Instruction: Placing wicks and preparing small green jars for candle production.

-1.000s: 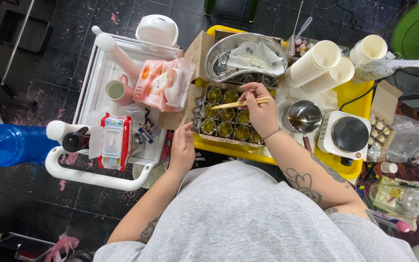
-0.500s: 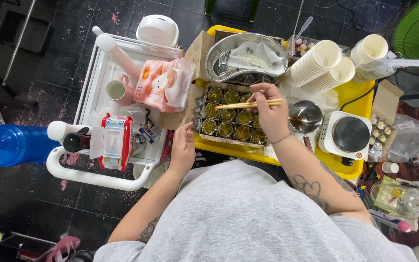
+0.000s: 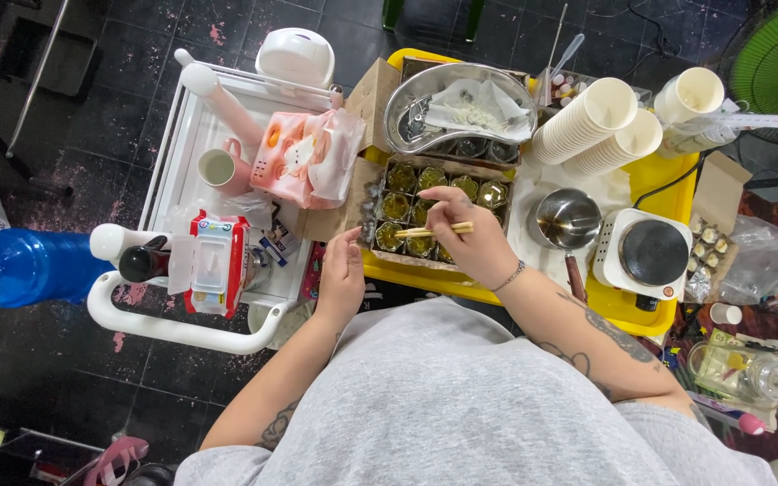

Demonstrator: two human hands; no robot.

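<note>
My right hand (image 3: 466,236) grips a thin wooden stick (image 3: 432,230) held level over a cardboard tray (image 3: 387,256) of several small foil cups (image 3: 402,176) filled with greenish-yellow stuff. My left hand (image 3: 342,275) rests with fingers together against the tray's left front corner, at the edge of the yellow table (image 3: 650,176). It holds nothing.
Behind the tray is a metal kidney dish (image 3: 407,108) with white paper in it. Stacked paper cups (image 3: 587,119), a steel pot (image 3: 567,218) and a small electric hotplate (image 3: 648,254) stand to the right. A white cart (image 3: 173,171) at left carries a pink mug, wipes packs and a dark bottle.
My right hand with the stick has moved left and nearer across the tray of cups. My left hand has stayed at the tray's corner.
</note>
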